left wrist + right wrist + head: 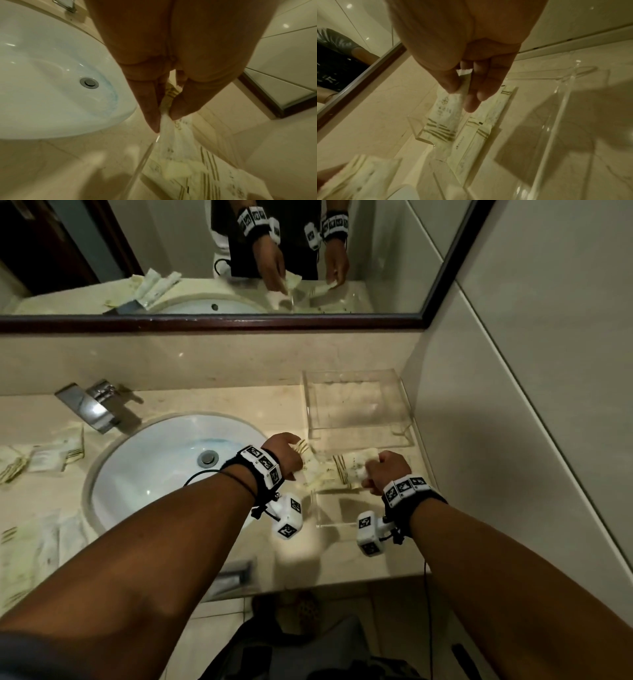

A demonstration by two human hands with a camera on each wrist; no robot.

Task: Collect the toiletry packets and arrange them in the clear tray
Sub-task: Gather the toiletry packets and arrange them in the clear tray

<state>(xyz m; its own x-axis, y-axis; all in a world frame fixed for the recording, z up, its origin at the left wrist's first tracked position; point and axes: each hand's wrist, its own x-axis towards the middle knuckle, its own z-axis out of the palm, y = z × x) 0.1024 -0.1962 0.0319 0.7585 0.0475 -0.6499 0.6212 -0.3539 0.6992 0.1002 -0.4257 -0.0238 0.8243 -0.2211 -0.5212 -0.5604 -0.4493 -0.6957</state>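
My left hand [297, 455] pinches a white toiletry packet [310, 469] with gold stripes between thumb and fingers [150, 119]; the packet [176, 135] hangs down over the near clear tray [342, 523]. My right hand [371, 474] pinches a second striped packet [354, 465] by its top end, seen close in the right wrist view as packet [443, 108] under the fingers [471, 102]. Both hands hover just above the tray's left part. Several packets [471, 142] lie flat in the tray [556, 121].
A second clear box [356, 405] stands behind, against the backsplash. Loose packets lie left of the sink [44, 457] and at the front left [34, 546]. The white basin [164, 467], the faucet [92, 405], the mirror [205, 258] and the right wall [513, 405] bound the counter.
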